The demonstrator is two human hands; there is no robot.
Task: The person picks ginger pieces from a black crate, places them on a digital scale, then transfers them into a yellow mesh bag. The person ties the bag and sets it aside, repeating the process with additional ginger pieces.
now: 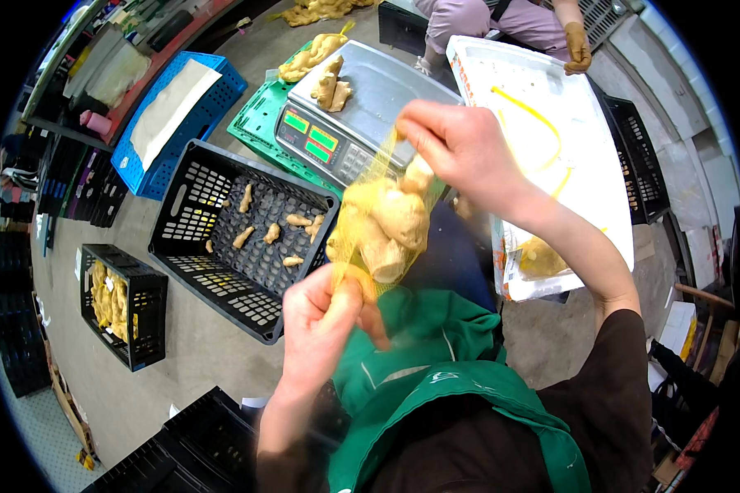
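Observation:
Between my hands is a yellow mesh bag [354,217] with large pieces of ginger root [394,215] in it. My left hand [333,314] pinches the bag's lower left end. Up at the right, my right hand [453,145] grips the mesh at its other end. Behind the bag stands a digital scale [382,80] with lit green displays, and a loose piece of ginger [331,86] lies on its metal plate. A black plastic crate [200,259] to the left holds several small ginger pieces [271,233].
A white foam box lid or tray [598,203] at the right holds yellow mesh strips [539,117]. The scale rests on a green crate [253,126]; a blue crate [222,80] stands behind left. A smaller black crate [148,320] holds bagged ginger. Another person's gloved hand [576,49] is at the top right.

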